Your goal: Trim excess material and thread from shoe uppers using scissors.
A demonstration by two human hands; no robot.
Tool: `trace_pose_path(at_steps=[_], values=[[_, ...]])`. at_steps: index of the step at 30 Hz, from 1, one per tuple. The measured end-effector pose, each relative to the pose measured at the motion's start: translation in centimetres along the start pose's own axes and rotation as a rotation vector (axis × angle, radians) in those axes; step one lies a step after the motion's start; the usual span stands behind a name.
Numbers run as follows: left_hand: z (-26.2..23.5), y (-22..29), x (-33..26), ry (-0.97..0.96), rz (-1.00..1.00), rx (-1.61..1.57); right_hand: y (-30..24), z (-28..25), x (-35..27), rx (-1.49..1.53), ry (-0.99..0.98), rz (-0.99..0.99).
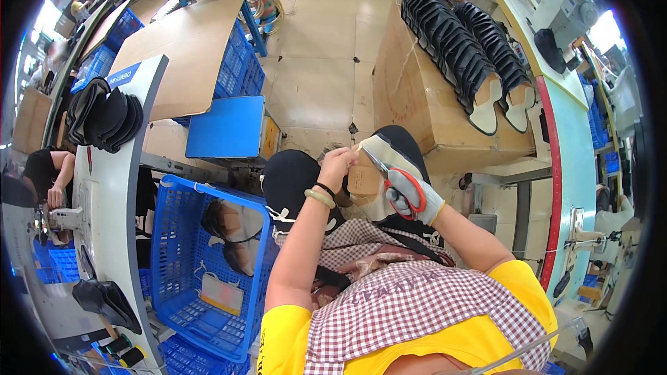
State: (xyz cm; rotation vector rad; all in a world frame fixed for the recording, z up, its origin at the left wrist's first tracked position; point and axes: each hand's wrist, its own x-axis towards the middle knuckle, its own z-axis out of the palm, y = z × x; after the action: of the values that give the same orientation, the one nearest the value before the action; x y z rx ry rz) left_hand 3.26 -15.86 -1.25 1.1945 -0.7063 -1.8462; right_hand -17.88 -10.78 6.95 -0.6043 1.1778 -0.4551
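The left hand (337, 167) has its fingers closed in a pinch on the upper edge of the cream piece (363, 177), which is above the person's lap, between the two knees. The right hand (420, 201), in a pale glove, has its fingers wrapped around the red handles of the scissors (389, 172). The blades point to the left hand and lie at the piece; I cannot tell if they touch it. At the left stands a blue basket (167, 236) with some shoe parts inside. Ahead, to the right, black uppers (445, 35) lie in two rows on a carton (396, 97).
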Motion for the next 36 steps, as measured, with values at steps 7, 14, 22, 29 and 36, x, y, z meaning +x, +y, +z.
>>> trace_pose_path(at_steps=[7,14,22,29,36], values=[[0.9,-0.3,-3.0,-0.014,0.191,-0.453,0.0,1.0,0.0,0.102,-0.104,0.014],[0.6,0.4,-7.2,0.150,0.398,-0.385,-0.7,4.1,-0.8,0.237,-0.362,-0.045],[2.8,-1.0,-9.7,0.229,0.511,-0.048,0.6,3.8,-0.1,0.316,-0.495,-0.082],[5.3,-4.7,-10.7,0.046,0.565,0.071,1.6,1.7,-5.1,0.375,-0.414,-0.034],[7.6,-6.0,-11.1,-0.217,0.400,0.099,3.4,-0.3,-9.7,0.409,-0.267,-0.088]])
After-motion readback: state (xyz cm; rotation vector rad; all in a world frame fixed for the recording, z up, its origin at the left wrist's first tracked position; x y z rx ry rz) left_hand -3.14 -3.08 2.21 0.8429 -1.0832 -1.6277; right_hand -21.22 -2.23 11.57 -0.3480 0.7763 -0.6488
